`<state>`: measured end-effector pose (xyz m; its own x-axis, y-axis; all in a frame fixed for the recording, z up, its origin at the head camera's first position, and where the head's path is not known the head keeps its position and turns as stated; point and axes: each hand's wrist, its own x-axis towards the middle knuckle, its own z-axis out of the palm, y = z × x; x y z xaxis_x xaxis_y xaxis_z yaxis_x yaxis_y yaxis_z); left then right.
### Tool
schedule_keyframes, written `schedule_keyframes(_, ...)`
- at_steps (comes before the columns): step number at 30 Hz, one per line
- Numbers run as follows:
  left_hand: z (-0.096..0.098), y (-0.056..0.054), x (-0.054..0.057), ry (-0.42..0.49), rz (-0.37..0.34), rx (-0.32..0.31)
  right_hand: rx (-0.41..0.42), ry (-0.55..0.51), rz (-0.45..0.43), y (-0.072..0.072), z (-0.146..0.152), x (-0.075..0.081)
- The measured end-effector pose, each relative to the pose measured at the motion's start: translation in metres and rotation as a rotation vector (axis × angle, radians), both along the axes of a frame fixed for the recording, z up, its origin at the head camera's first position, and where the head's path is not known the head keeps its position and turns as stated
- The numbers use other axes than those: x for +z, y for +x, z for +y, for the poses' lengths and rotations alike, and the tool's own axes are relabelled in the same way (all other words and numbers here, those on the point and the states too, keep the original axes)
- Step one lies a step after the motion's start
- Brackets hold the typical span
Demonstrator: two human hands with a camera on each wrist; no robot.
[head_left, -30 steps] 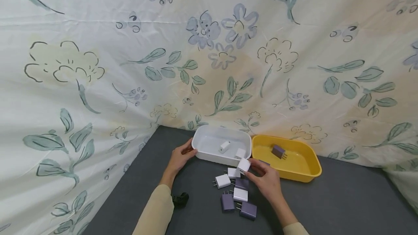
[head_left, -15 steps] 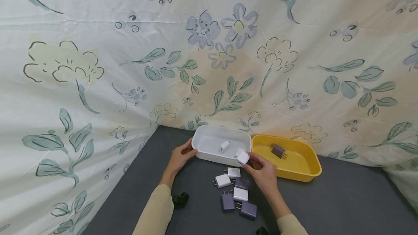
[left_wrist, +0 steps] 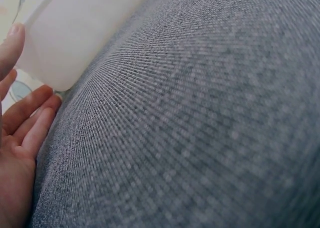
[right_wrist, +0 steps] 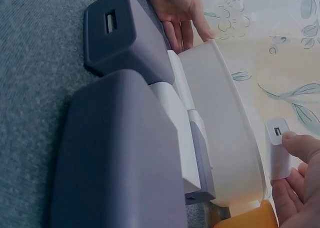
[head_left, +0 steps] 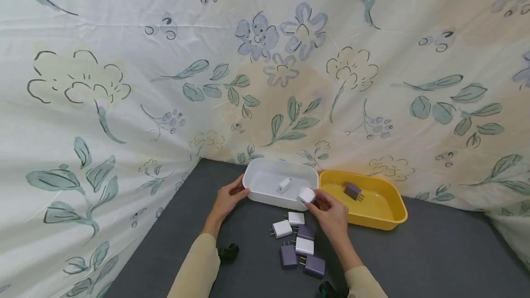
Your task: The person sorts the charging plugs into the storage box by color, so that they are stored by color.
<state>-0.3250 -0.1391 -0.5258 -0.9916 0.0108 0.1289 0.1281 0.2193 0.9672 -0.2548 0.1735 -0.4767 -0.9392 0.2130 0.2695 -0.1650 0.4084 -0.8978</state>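
My right hand (head_left: 334, 217) pinches a white USB wall charger (head_left: 307, 195) between thumb and fingers, over the front right corner of a white plastic bin (head_left: 269, 197). In the right wrist view the port end of this charger (right_wrist: 278, 150) shows. My left hand (head_left: 225, 202) touches the bin's left end, thumb at the wall and the other fingers extended near its corner (left_wrist: 32, 115). Inside the bin lies another white charger (head_left: 284, 186); the held one covers the spot where a second lay. Several chargers lie in front, among them a white one (head_left: 282, 229) and a purple one (head_left: 288, 256).
A yellow bin (head_left: 372, 220) stands right beside the white one, with a purple charger (head_left: 353, 191) in it. Dark grey cloth (head_left: 439, 252) covers the table. A floral curtain (head_left: 265, 118) hangs close behind both bins.
My right hand has carried the white charger up and away from the loose chargers to above the white bin's front right corner. My left hand stays at the bin's left end.
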Motion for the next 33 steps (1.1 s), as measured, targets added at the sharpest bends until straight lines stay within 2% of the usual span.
schedule_keyframes(12, 0.000, -0.001, -0.001, -0.005, -0.015, 0.002, -0.024, -0.010, -0.030, -0.005, -0.008, -0.002)
schedule_keyframes(17, 0.000, -0.001, 0.000, -0.004, -0.010, 0.006, -0.040, -0.015, -0.014, -0.007, -0.012, -0.003)
schedule_keyframes(26, -0.001, -0.002, 0.002, 0.010, -0.013, -0.042, -0.057, 0.005, 0.027, -0.010, -0.017, 0.000)
schedule_keyframes(33, -0.001, -0.002, -0.001, -0.016, -0.001, 0.000, -0.059, 0.005, 0.014, -0.011, -0.022, 0.001)
